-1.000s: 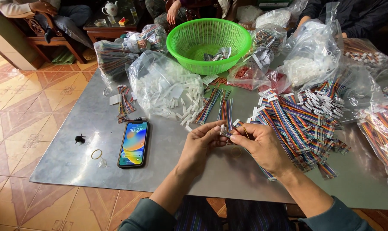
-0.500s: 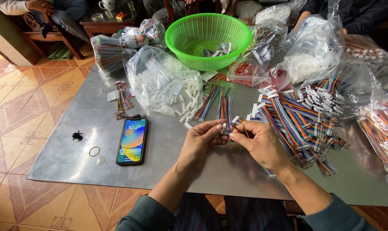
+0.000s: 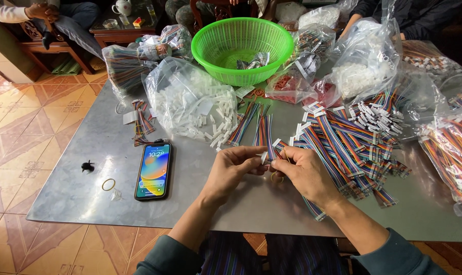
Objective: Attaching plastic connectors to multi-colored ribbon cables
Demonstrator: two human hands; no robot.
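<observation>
rainbow ribbon cable (image 3: 269, 145) with white connector (image 3: 264, 158), pinched between both hands' fingertips, above grey table.

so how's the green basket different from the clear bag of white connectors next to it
The green basket is a rigid, round, open mesh bowl, while the clear bag is soft, crumpled plastic. The green basket is nearly empty, with a few small packets at its bottom; the clear bag is stuffed with white connectors, some spilling out at its mouth. Both rest on the grey table, beyond the left hand and right hand.

Head camera, looking down (close) at table (image 3: 78, 198).
</observation>
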